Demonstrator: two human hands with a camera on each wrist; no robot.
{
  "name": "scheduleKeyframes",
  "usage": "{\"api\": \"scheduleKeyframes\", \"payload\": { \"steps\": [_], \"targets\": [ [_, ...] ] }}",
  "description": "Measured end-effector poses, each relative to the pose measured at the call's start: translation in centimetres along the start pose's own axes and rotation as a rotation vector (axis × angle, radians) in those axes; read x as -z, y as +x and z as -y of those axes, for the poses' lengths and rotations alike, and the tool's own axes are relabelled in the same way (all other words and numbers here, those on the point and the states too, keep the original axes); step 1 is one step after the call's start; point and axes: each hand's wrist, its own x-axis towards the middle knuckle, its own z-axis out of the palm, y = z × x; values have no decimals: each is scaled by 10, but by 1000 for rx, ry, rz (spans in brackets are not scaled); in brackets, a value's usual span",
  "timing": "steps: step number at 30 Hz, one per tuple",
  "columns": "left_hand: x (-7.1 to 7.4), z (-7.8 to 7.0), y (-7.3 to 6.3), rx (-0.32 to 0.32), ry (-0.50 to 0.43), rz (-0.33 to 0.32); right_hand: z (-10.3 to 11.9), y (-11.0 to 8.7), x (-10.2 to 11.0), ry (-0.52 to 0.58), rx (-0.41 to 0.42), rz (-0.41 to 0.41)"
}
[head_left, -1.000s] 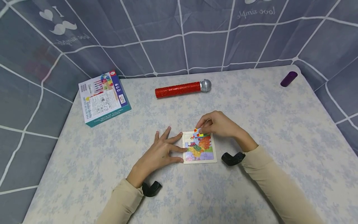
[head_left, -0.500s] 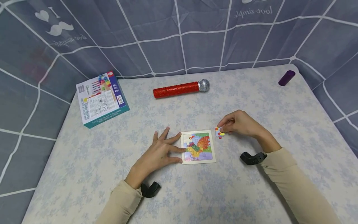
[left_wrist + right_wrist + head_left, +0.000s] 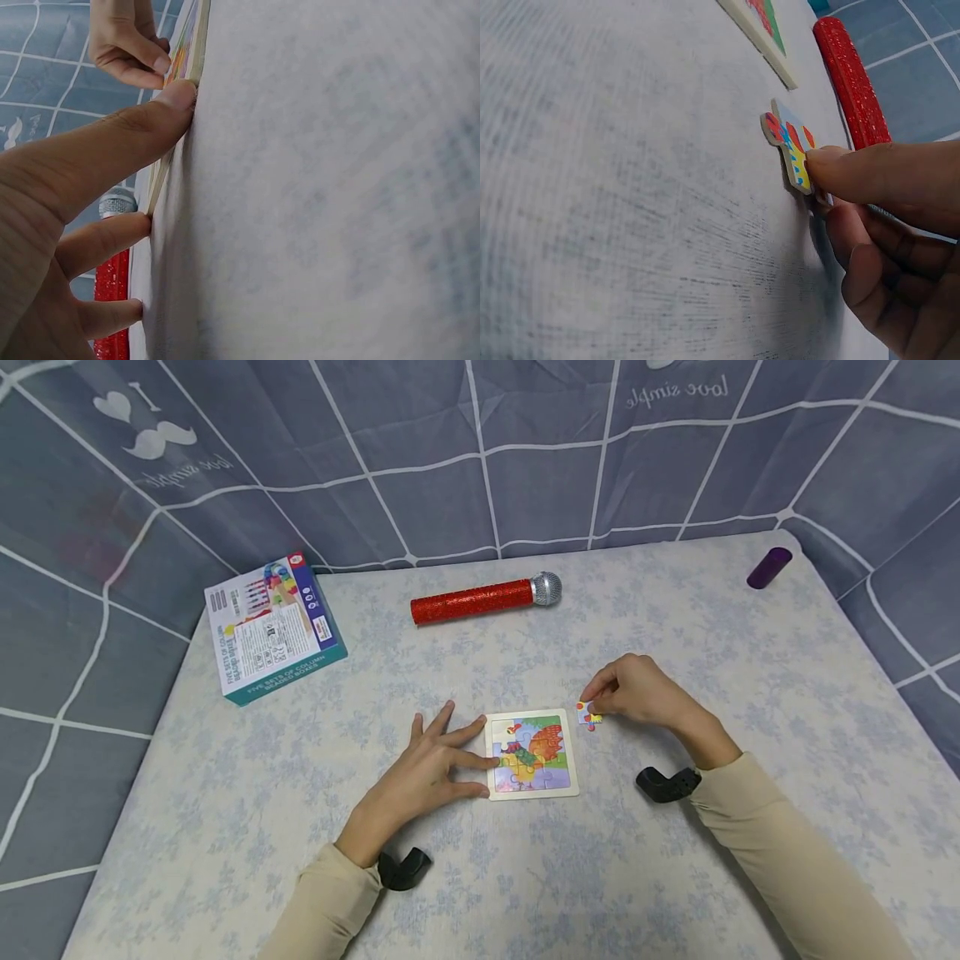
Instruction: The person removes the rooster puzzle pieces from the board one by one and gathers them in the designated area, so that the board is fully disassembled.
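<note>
Pinching a loose puzzle piece (image 3: pixel 585 716) between thumb and fingertip, a person's right hand (image 3: pixel 637 689) works just right of center in the frame, beside the upper right corner of a square puzzle tray (image 3: pixel 534 794). Toward the lower left of center, the left hand (image 3: pixel 427 768) lies with its fingers spread wide; the thumb and 2 fingers touch the tray's left side, seemingly to steady it, and grip nothing else. The tray sits at the center of the frame, its picture of a colorful bird largely in place, with a pale patch at the upper left that may be a gap. The step in hand looks to be handling this 1 piece outside the tray; whether it is being set down or lifted cannot be told, nor whether it lies fully flat on the table (image 3: pixel 487 893). Setting it down would call for an easy release; fitting it would call for a leftward carry and a turn to match. Across the upper part of the frame lie a boxed set (image 3: pixel 273 631), a red microphone (image 3: pixel 476 602) and a purple cylinder (image 3: pixel 769 568).
</note>
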Motion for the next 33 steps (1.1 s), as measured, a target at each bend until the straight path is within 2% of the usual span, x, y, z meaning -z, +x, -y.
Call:
{"api": "scheduleKeyframes", "payload": {
  "steps": [8, 15, 20, 25, 27, 29, 33],
  "targets": [
    [0, 0, 0, -2, -1, 0, 2, -1, -1, -6, -13, -19],
    [1, 0, 0, 0, -12, 2, 7, -1, -1, -98, -8, -36],
    [0, 0, 0, 2, -24, 7, 8, -2, -2, -112, 2, -33],
    [1, 1, -1, 4, -30, 16, 11, -1, -5, -101, 93, -79],
    [1, 1, -1, 2, -26, 15, 14, 2, -9, -71, 149, -70],
    [2, 1, -1, 0, -22, 13, 18, 5, -15, -24, 207, -22],
    [2, 1, 0, -6, -14, 24, 26, 14, -29, 49, 306, 125]
  ]
}}
